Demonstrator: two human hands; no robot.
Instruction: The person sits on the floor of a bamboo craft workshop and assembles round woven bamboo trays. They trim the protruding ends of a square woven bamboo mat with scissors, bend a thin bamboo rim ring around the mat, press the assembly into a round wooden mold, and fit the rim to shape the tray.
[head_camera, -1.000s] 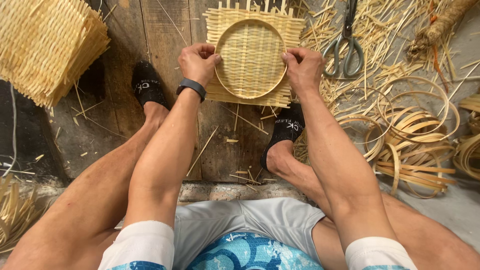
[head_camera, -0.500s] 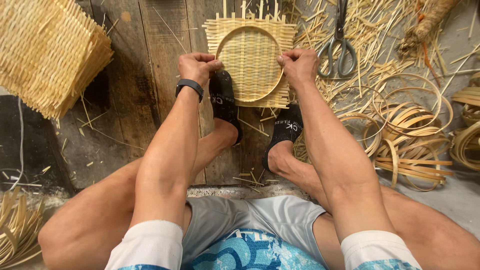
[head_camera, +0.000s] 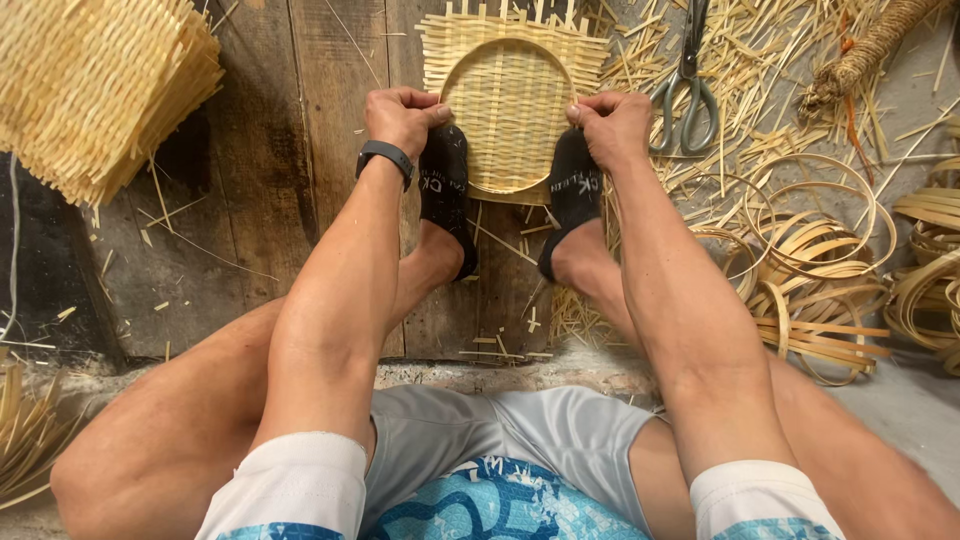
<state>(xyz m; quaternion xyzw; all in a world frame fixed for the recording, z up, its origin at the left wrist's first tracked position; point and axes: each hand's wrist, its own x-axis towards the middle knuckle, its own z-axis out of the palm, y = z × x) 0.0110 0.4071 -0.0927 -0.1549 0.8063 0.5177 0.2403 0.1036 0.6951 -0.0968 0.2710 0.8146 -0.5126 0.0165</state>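
A square woven bamboo mat (head_camera: 510, 100) lies on the wooden floor with a round bamboo hoop (head_camera: 505, 45) pressed onto it. My left hand (head_camera: 402, 118) grips the hoop's left rim and my right hand (head_camera: 612, 125) grips its right rim. A black band sits on my left wrist. Both my feet in black socks (head_camera: 447, 190) (head_camera: 570, 195) press on the near edge of the mat.
A stack of woven bamboo mats (head_camera: 95, 90) lies at the upper left. Scissors (head_camera: 685, 90) lie right of the mat among loose bamboo strips. Coiled bamboo hoops (head_camera: 820, 280) pile up at the right. Dark wooden boards (head_camera: 290, 190) form the floor.
My left foot has slid in from the left and my right foot has moved up, so both now press on the mat's near edge. My hands have stayed on the hoop's rim.
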